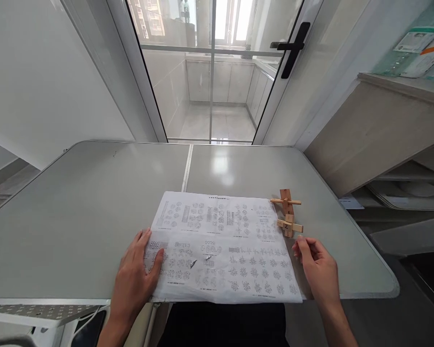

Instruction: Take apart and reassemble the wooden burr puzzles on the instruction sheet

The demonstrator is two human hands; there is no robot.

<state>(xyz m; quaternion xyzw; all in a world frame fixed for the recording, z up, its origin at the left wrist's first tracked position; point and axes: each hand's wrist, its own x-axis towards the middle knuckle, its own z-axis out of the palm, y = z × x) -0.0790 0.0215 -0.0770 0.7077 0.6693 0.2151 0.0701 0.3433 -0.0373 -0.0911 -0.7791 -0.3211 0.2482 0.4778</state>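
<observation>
A large white printed sheet (222, 243) with rows of small diagrams lies flat on the grey table (94, 207). My left hand (137, 272) rests flat on the sheet's lower left corner, fingers spread. A small wooden puzzle (287, 214) of crossed sticks, with numbers on the pieces, sits by the sheet's upper right corner. My right hand (316, 267) hovers just below the puzzle at the sheet's right edge, fingers loosely curled, holding nothing and not touching the puzzle.
A seam (187, 166) splits the table down the middle. Behind it stands a glass sliding door (211, 72) with a black handle (291, 48). A wooden shelf unit (390, 140) with papers stands at the right. The table's near edge is by my body.
</observation>
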